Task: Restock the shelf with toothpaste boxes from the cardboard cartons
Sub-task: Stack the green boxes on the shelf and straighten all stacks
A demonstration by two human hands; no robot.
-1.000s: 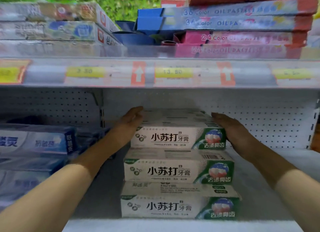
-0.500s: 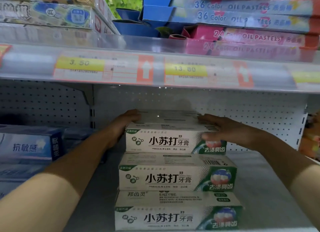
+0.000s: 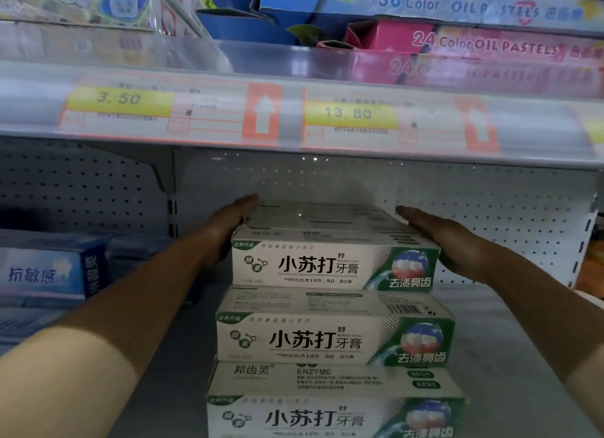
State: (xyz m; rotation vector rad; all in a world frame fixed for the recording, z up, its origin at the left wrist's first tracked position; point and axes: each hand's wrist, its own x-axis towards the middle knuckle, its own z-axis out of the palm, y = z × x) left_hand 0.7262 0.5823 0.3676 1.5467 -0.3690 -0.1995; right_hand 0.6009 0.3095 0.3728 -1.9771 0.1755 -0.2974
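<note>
head view looks forward, close, into the shelf (image 3: 523,323) under an upper shelf edge (image 3: 294,117).

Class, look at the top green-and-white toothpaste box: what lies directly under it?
Under the top box sit two more matching boxes, the middle box and the bottom box, on the shelf. The bottom box's underside is hidden.

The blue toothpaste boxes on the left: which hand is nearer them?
Left. The left hand lies flat against the top green box's left end, beside the blue toothpaste boxes; the right hand is at its far end.
</note>
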